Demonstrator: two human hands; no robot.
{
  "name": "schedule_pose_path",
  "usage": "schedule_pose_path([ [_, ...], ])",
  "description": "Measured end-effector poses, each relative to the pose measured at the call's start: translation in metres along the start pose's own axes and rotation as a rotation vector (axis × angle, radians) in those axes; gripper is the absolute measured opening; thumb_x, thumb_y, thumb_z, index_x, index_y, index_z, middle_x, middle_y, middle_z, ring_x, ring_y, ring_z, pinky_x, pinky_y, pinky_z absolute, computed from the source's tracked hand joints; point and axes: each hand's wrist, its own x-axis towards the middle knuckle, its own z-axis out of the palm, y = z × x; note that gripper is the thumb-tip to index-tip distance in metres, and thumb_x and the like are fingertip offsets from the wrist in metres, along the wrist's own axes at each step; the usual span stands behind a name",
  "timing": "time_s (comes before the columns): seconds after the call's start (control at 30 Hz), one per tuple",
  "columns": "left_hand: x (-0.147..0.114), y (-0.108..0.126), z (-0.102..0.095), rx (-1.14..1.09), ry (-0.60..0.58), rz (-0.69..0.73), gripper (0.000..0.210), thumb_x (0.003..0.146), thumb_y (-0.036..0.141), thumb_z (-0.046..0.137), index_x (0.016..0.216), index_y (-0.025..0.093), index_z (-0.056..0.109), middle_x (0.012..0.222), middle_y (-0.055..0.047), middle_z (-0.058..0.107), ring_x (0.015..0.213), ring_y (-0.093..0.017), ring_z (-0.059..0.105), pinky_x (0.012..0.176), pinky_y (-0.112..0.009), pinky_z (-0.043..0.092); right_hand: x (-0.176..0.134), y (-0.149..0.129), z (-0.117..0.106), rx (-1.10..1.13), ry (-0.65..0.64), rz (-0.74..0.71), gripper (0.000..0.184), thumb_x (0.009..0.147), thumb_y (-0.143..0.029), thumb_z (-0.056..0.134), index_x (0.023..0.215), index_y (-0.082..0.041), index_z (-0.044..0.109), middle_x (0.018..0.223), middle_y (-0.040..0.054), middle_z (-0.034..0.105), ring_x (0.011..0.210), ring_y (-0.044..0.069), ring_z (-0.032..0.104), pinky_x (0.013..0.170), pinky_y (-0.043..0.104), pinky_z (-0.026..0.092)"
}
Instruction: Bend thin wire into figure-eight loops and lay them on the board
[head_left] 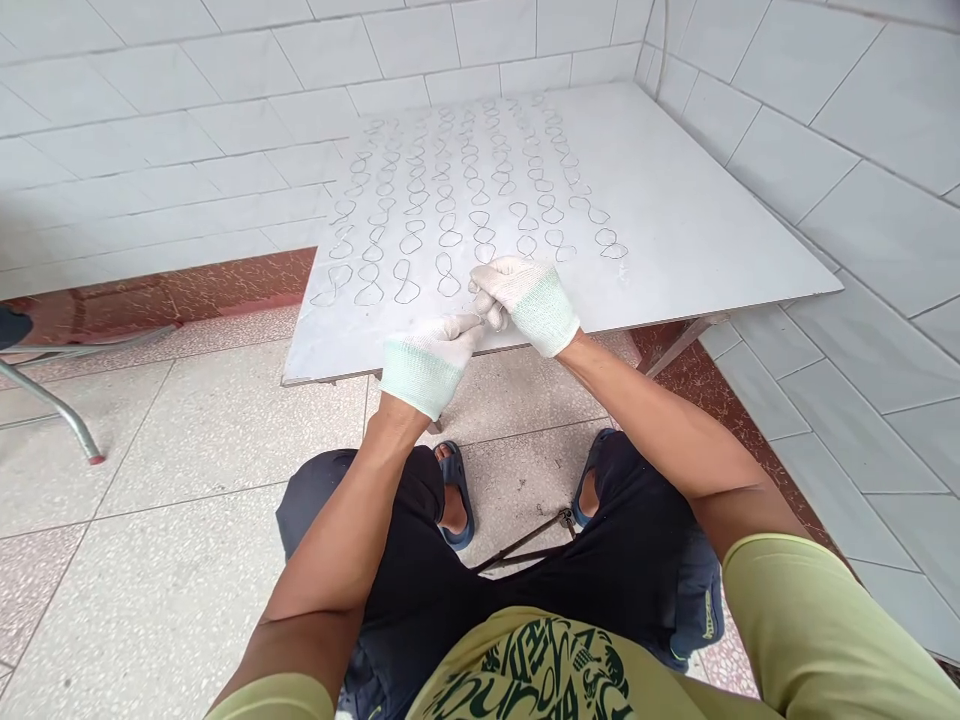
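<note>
My left hand (435, 352), in a white glove with a pale green cuff, is closed in a pinch over the front edge of the white tabletop (697, 220). Just right of it and a little higher, my right hand (521, 292), gloved alike, is also closed, its fingertips close against the left ones. Whatever lies between the fingers is too small or hidden to make out. Beyond both hands, thin dark figure-eight loops (448, 274) run in several rows across the tabletop. Whether they are wire or thread cannot be told.
White wall tiles (420, 45) border the table at the back and right. A metal chair leg (67, 415) stands on the speckled floor (187, 450) at left. My knees and sandals (459, 500) are below the front edge, beside a dark metal bar (525, 540).
</note>
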Motion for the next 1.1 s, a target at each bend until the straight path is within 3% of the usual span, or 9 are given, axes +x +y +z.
schedule_pose_path([
  [0.2, -0.001, 0.015, -0.005, 0.164, 0.139, 0.017, 0.039, 0.102, 0.031, 0.058, 0.067, 0.027, 0.044, 0.067, 0.002, 0.034, 0.070, -0.020, 0.038, 0.070, -0.038, 0.030, 0.000, -0.005, -0.015, -0.015, 0.020, -0.059, 0.054, 0.110, -0.073, 0.094, 0.094, -0.025, 0.073, 0.086, 0.0020, 0.082, 0.071, 0.015, 0.077, 0.064, 0.023, 0.061],
  [0.37, 0.000, 0.020, -0.004, 0.147, 0.202, -0.013, 0.043, 0.102, 0.026, 0.063, 0.066, 0.027, 0.039, 0.065, 0.001, 0.038, 0.072, -0.020, 0.041, 0.070, -0.037, 0.033, -0.002, -0.001, -0.014, -0.059, -0.070, 0.017, 0.070, 0.104, -0.088, 0.091, 0.083, -0.024, 0.071, 0.075, 0.0038, 0.078, 0.067, 0.016, 0.074, 0.062, 0.026, 0.061],
  [0.53, -0.002, 0.014, 0.007, 0.184, 0.198, 0.027, 0.042, 0.104, 0.028, 0.066, 0.067, 0.026, 0.047, 0.067, -0.001, 0.052, 0.073, -0.021, 0.049, 0.070, -0.036, 0.036, 0.003, 0.013, -0.001, -0.014, -0.003, 0.031, 0.072, 0.107, -0.086, 0.089, 0.075, -0.025, 0.067, 0.068, 0.0007, 0.071, 0.061, 0.013, 0.067, 0.061, 0.023, 0.057],
  [0.77, -0.004, 0.003, 0.029, 0.398, 0.298, 0.174, 0.045, 0.104, 0.019, 0.061, 0.068, 0.027, 0.036, 0.069, -0.002, 0.045, 0.073, -0.023, 0.048, 0.075, -0.042, 0.035, -0.001, 0.011, 0.002, 0.018, 0.063, -0.029, 0.061, 0.111, -0.077, 0.089, 0.084, -0.024, 0.073, 0.064, -0.0038, 0.067, 0.058, 0.010, 0.061, 0.059, 0.021, 0.054],
  [0.93, -0.004, 0.001, 0.039, 0.387, 0.318, 0.193, 0.036, 0.104, 0.016, 0.062, 0.071, 0.026, 0.053, 0.073, -0.004, 0.055, 0.081, -0.025, 0.055, 0.078, -0.041, 0.036, 0.002, 0.012, 0.006, 0.015, 0.119, 0.059, 0.066, 0.108, -0.081, 0.090, 0.083, -0.026, 0.063, 0.060, -0.0053, 0.063, 0.050, 0.010, 0.059, 0.048, 0.022, 0.044],
  [1.1, -0.006, 0.005, 0.038, 0.365, 0.311, 0.173, 0.037, 0.107, 0.019, 0.063, 0.071, 0.025, 0.056, 0.073, -0.004, 0.055, 0.083, -0.026, 0.057, 0.080, -0.041, 0.038, 0.005, 0.019, 0.000, -0.023, 0.136, 0.019, 0.068, 0.110, -0.087, 0.083, 0.085, -0.027, 0.065, 0.063, -0.0039, 0.064, 0.049, 0.012, 0.057, 0.047, 0.025, 0.043],
])
